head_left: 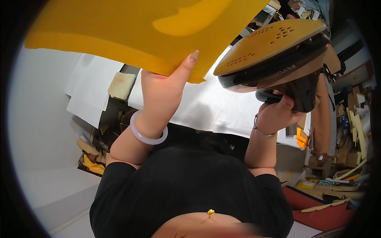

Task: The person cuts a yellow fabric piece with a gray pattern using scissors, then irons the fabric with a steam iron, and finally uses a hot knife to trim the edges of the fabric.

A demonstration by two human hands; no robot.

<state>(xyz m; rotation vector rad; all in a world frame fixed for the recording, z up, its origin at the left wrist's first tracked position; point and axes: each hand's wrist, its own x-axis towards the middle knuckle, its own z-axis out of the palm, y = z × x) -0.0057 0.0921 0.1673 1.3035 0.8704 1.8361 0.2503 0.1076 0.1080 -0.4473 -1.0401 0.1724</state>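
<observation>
A wide yellow sheet [119,27], of cloth or leather, hangs across the upper part of the head view. My left hand [162,89] grips its lower edge, with the thumb lying on the face turned to me and the fingers behind. On the right, my right hand [279,113] is wrapped round the black handle of a steam iron [274,55]. The iron is lifted and tilted, so its gold-coloured soleplate with groups of steam holes shows. Iron and sheet are apart. Beneath both lies a white-covered work surface [198,115].
A folded pale-yellow pad [122,85] lies on the left by white sheets [89,89]. Yellow scraps [93,163] sit lower left. To the right hangs a brown length of material [322,119], beside shelves crowded with offcuts [355,131]. Red material [317,212] lies lower right.
</observation>
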